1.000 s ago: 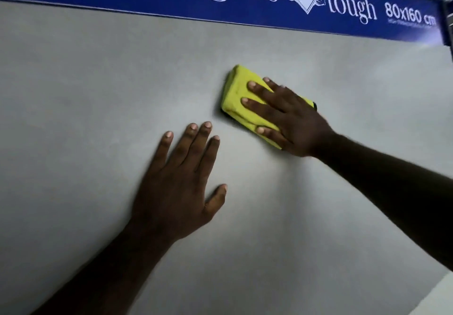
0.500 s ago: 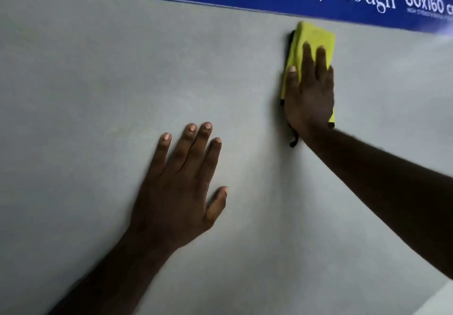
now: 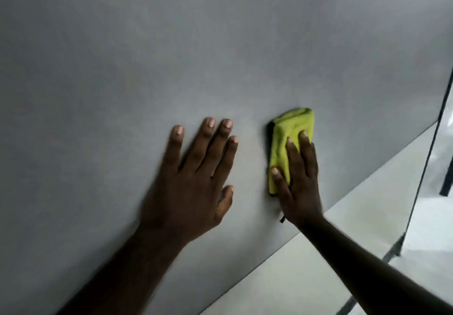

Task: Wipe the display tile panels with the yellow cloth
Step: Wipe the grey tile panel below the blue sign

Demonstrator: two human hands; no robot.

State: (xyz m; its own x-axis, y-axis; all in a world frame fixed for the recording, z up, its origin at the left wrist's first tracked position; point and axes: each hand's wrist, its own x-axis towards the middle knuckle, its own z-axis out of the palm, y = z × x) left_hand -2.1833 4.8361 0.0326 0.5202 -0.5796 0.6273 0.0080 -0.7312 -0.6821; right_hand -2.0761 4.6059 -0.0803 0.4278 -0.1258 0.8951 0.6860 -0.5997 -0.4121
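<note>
A large grey tile panel (image 3: pixel 122 69) fills most of the head view. My right hand (image 3: pixel 297 182) presses a folded yellow cloth (image 3: pixel 285 138) flat against the panel, fingers straight and pointing up, covering the cloth's lower right part. A dark edge of the cloth shows along its left side. My left hand (image 3: pixel 193 180) rests flat on the panel just left of the cloth, fingers spread, holding nothing.
The panel's lower right edge runs diagonally from bottom centre to upper right. Beyond it lies a pale glossy tiled floor (image 3: pixel 355 229) with dark grout lines. A dark thin frame (image 3: pixel 426 158) stands at the far right.
My right hand has slid the cloth down from just under the blue header to beside my left hand. The view has dropped; the header is out of sight and the floor shows.
</note>
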